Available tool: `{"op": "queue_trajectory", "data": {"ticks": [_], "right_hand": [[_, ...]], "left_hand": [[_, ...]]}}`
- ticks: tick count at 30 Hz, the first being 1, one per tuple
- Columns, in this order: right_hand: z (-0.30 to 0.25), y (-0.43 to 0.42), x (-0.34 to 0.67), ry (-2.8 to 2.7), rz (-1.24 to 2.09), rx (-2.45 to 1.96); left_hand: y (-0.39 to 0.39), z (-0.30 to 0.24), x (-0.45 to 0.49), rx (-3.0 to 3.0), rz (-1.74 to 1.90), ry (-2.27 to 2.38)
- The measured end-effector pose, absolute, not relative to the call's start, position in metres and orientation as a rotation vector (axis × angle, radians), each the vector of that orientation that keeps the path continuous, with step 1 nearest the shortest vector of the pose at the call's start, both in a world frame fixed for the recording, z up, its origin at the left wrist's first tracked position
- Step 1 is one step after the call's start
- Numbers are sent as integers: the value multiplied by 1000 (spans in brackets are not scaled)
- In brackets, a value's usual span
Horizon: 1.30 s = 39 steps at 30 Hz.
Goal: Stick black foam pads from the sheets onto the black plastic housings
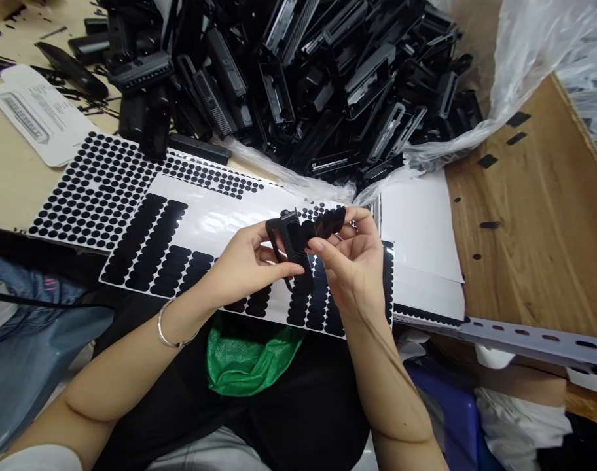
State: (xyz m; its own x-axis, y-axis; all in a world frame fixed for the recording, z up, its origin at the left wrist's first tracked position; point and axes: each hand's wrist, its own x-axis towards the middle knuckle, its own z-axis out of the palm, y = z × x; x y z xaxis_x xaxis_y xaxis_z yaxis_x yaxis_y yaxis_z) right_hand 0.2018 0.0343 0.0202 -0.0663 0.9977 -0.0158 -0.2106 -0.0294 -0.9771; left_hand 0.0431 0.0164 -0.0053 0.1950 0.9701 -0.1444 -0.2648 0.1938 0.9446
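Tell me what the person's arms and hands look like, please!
The left hand and right hand wear no gloves. A thin, silver-coloured bracelet circles the left wrist; the right wrist shows none. The forearms are uncovered, and a white sleeve edge shows on the left arm.

The black case [294, 241] looks plastic and ribbed, the sticker sheet [213, 212] glossy.

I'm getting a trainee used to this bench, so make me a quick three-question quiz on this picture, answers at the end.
1. On which side is the bangle worn: A, left, or B, right?
2. True or false: the left hand holds a black plastic part and the right hand a dark piece.
3. Fill in: the crumpled material below the hands is ____ in colour.

Key: 1, A; 2, true; 3, green.
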Motion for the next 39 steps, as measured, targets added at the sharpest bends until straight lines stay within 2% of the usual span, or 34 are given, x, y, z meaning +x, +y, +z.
{"op": "queue_trajectory", "data": {"ticks": [14,23,39], "right_hand": [[21,35,204,-1130,1360,-1050],[24,36,206,-1079,1485,-1063],[22,35,204,-1112,1391,-1084]], "left_hand": [[17,-6,42,964,1080,952],[17,0,42,918,1067,906],[16,-1,41,963,1039,956]]}}
